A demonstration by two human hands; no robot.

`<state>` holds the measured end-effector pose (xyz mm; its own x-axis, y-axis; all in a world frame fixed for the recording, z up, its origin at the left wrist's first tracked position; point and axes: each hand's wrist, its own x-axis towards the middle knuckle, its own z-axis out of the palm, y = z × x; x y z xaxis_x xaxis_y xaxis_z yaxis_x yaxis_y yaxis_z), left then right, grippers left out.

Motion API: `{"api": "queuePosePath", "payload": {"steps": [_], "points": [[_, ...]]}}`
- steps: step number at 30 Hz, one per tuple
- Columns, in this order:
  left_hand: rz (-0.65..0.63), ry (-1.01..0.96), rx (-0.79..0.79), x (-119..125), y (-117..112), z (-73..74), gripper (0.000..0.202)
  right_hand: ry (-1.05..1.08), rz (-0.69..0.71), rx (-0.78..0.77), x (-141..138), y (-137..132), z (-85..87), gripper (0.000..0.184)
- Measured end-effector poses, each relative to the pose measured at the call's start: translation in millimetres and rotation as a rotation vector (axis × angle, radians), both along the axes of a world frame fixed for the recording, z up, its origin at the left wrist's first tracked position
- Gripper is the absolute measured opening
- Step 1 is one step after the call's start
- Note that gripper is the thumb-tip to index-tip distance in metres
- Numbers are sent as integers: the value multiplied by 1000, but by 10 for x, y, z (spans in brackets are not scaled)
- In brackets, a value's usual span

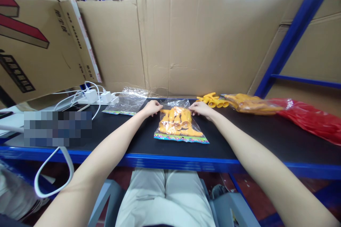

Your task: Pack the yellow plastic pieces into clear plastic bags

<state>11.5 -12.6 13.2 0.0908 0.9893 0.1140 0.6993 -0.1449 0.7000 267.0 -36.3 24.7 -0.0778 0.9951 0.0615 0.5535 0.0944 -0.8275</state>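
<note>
A clear plastic bag [179,122] lies flat on the black tabletop in front of me, filled with several yellow horn-shaped plastic pieces [177,116]. Its colourful printed edge faces me, and its far end is transparent. At the bag's far left corner, my left hand [152,108] has its fingers pinched on the plastic. My right hand [200,109] pinches the far right edge in the same way. Just beyond my right hand sits a loose pile of yellow pieces [213,101].
Flat clear bags [128,101] lie at the back left beside a white power strip [102,97] with cables. On the right are a bag of yellow pieces [246,103] and a red plastic bag [311,117]. Cardboard [186,42] walls the back; a blue post [295,35] rises at right.
</note>
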Motion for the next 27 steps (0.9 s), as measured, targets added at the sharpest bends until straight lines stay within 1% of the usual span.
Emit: {"api": "queuePosePath", "payload": {"steps": [2, 5, 9, 12, 15, 18, 22, 25, 27], "points": [[-6, -5, 4, -14, 37, -32, 19, 39, 8, -20, 9, 16, -3, 15], [-3, -42, -12, -17, 33, -16, 12, 97, 22, -38, 13, 24, -10, 17], [30, -191, -85, 9, -41, 60, 13, 214, 4, -141, 5, 1, -3, 15], [32, -305, -155, 23, -82, 94, 13, 244, -16, -196, 4, -19, 12, 13], [12, -373, -194, 21, -90, 97, 13, 272, -23, -225, 9, -20, 18, 14], [-26, -434, -223, 10, -82, 89, 13, 352, -6, -243, 9, -13, 16, 13], [-67, -506, -223, -3, -80, 77, 10, 441, 20, -273, 5, -30, 28, 9], [-108, -524, -210, -3, -96, 66, 30, 435, 58, -272, 13, -46, 36, 8], [-138, -533, -216, 3, -113, 63, 40, 421, 67, -259, 20, -44, 34, 10]]}}
